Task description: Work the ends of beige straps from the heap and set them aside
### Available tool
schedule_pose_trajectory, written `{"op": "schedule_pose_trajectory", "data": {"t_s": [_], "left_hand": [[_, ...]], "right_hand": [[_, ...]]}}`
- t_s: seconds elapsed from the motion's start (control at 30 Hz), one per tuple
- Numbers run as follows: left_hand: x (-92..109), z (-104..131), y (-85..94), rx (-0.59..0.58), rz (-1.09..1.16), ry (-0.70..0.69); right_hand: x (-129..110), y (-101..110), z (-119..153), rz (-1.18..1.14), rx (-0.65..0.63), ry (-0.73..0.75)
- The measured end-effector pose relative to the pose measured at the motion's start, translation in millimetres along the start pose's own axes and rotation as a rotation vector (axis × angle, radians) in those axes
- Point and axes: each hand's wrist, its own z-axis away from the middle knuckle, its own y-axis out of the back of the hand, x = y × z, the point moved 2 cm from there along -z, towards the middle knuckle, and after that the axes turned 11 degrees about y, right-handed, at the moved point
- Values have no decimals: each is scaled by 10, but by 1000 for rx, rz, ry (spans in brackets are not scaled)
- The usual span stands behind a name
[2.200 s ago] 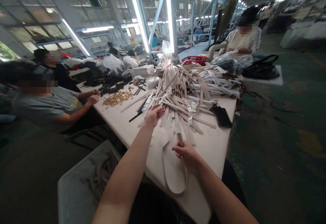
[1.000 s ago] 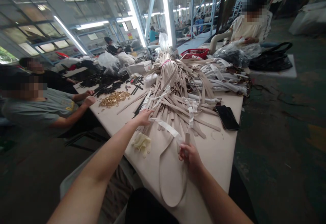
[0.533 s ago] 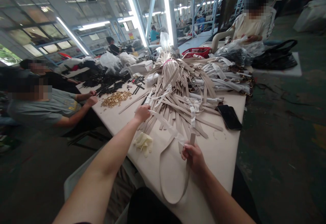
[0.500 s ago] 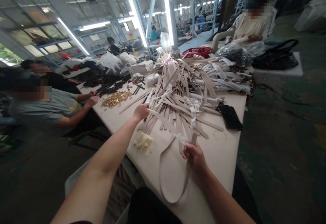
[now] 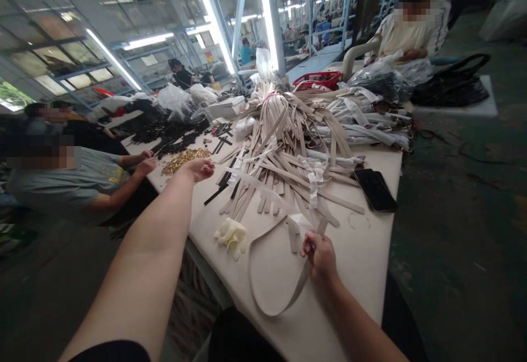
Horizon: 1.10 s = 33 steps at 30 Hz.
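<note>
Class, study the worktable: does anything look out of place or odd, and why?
The crumpled yellowish item, perhaps a glove, left of the strap in the right hand, seems out of place on the table, unlike the piled straps. The dark phones near the right edge also seem unrelated.

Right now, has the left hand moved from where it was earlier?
Yes: the left hand has moved leftward, away from the strap pile and toward the gold pieces.
</note>
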Motion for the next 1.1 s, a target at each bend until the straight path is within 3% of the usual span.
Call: {"op": "schedule_pose_trajectory", "data": {"t_s": [0.1, 0.2, 0.3, 0.4, 0.5, 0.6, 0.7, 0.77, 0.9, 1.0, 1.1], "left_hand": [[-33, -66, -208, -110, 75, 59], [-110, -69, -532, -188, 176, 66], [-239, 82, -894, -129, 64, 60], [-447, 511, -1223, -22, -211, -126], [-847, 1244, -1447, 1, -305, -298], [-1396, 2071, -1527, -29, -147, -203], [-1863, 2718, -1599, -256, 28, -3], [-2034, 2966, -1654, -388, 163, 67], [-2122, 3058, -1711, -397, 398, 152], [-2098, 2986, -1697, -363, 566, 216], [-2080, 2950, -1657, -287, 624, 225]], "right_hand": [[60, -25, -1, 104, -119, 11], [88, -34, -5, 217, -206, 32], [73, -41, -8, 339, -266, 43], [55, -54, -8, 430, -319, 61], [67, -67, -8, 460, -368, 58], [72, -74, -10, 460, -371, 64], [40, -103, 6, 468, -417, 94], [14, -139, 36, 472, -491, 100], [4, -182, 125, 420, -584, -15], [23, -143, 185, 330, -540, -111], [38, -78, 226, 348, -449, -75]]}}
